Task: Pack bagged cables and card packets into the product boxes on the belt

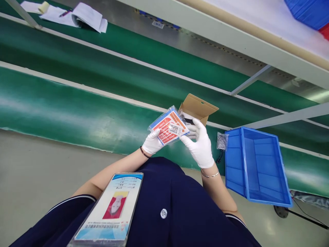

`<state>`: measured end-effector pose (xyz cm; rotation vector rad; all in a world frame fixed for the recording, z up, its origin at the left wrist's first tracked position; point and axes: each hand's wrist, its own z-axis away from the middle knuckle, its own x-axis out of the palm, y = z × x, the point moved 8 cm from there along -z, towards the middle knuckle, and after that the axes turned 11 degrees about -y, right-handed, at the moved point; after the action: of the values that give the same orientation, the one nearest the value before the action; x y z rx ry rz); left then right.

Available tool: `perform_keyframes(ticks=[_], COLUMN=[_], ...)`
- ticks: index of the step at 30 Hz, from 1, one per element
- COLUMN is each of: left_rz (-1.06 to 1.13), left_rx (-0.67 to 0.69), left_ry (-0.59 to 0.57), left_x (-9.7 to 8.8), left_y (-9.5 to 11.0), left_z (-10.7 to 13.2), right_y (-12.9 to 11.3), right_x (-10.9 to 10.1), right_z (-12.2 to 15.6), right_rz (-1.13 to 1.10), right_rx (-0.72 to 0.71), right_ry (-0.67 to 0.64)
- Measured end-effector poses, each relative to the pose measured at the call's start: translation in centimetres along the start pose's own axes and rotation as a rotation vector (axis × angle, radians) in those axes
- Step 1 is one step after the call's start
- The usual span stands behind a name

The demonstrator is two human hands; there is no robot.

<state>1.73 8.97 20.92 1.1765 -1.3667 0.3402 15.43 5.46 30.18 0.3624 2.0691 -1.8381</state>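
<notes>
My left hand (153, 142), in a white glove, grips the lower left edge of a clear plastic packet (167, 126). A printed card in red, orange and blue with a QR code shows through the plastic. At the packet's right side my right hand (202, 145), also gloved, is closed with the thumb at its edge and the fingers behind it. Just beyond the right fingers an open brown cardboard box (199, 106) has its lid raised. Something dark and ribbed, partly wrapped in plastic, shows between packet and box; its kind is unclear.
A blue plastic crate (264, 164) stands at right, beside a small clear bag (222, 141) of dark bits. Green work surface (77, 106) runs across. A white shelf frame (231, 37) crosses above, and papers (87, 17) lie at upper left.
</notes>
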Motion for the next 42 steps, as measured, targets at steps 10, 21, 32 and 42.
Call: perform_keyframes(ticks=[10,21,32,42], left_rz=[-0.166,-1.031,-1.242,-1.579], left_rx=[0.069,0.033,0.247,0.404], left_ry=[-0.226,-0.034,0.128,0.248], left_x=[0.8,3.3,6.7,7.5], left_y=[2.4,7.2,8.8,9.1], left_z=[-0.9,-0.8,-0.3,-0.2], right_y=[-4.9,-5.5,-3.3,-0.2], right_x=[-2.4,-2.8,-3.0,-0.8], right_z=[1.1,1.0,1.0,-0.9], right_rz=[0.105,0.222,0.251,0.134], right_rx=[-0.261,-0.366,-0.274,-0.121], right_ry=[0.227,0.207,0.229,0.034])
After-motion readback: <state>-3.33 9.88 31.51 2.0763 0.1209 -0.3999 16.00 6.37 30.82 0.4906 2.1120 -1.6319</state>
